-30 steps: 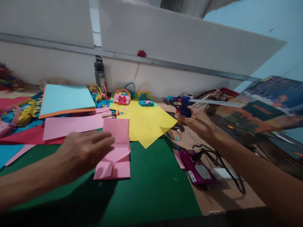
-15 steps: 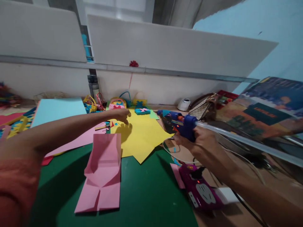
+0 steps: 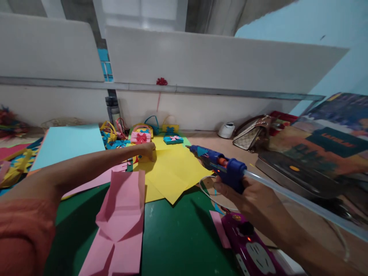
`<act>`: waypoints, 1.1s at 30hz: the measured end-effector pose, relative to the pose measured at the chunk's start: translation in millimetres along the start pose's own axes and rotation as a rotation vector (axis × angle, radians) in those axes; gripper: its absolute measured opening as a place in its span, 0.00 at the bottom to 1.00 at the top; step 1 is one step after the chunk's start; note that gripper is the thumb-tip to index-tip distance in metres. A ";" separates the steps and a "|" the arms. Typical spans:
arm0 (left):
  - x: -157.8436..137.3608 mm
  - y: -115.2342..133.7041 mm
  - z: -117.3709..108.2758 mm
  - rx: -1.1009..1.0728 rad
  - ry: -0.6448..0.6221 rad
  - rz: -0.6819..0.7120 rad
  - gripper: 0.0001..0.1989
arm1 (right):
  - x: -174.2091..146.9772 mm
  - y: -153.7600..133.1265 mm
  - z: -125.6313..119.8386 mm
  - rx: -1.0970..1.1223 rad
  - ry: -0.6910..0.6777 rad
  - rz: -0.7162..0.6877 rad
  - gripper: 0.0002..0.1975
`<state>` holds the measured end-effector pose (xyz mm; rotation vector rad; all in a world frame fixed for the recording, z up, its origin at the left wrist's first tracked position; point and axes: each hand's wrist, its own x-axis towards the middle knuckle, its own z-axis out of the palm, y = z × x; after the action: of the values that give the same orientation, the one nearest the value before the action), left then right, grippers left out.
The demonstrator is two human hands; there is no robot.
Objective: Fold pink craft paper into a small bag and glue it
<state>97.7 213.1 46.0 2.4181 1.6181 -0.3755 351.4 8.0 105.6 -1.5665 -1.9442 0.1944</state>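
Note:
My left hand (image 3: 149, 150) reaches over the yellow paper (image 3: 176, 172), its fingers closed at the sheet's far left edge; the fingertips are partly hidden. The yellow sheets overlap on a green board (image 3: 184, 237). In my right hand (image 3: 243, 193) is a blue glue gun (image 3: 222, 165), gripped by its handle. Its nozzle points left, over the yellow paper's right side, and a long clear glue stick (image 3: 290, 195) extends from its back. A folded pink paper piece (image 3: 122, 214) lies on the board nearer to me, below my left forearm.
A purple power strip (image 3: 247, 241) with a plugged-in cord sits at the right. Small paper bags, including a blue one (image 3: 173, 139), stand behind the yellow sheets. Light blue paper (image 3: 70, 142) lies left. A handbag (image 3: 253, 132) and a dark case (image 3: 293, 172) are at right.
My left hand's fingers have gone from spread to closed at the yellow paper. The glue gun appears slightly lower and farther right. The view has shifted a little.

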 end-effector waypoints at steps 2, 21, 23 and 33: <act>-1.0 0.3 1.2 0.004 0.039 0.012 0.16 | -1.0 -1.7 -0.7 0.037 -0.011 0.001 0.17; -81.8 5.0 -46.8 0.044 0.678 0.171 0.19 | -29.5 -25.8 8.6 0.395 -0.247 0.421 0.17; -118.8 1.0 -33.4 0.010 0.678 0.181 0.17 | -37.1 -33.3 11.8 0.383 -0.283 0.380 0.16; -254.9 -11.7 61.5 -0.109 0.536 0.351 0.13 | -53.8 -72.9 38.0 0.238 -0.511 0.110 0.13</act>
<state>-12.2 -24.0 69.7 2.7907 1.2810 0.4427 275.3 -52.3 90.4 -1.5659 -2.1054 0.9145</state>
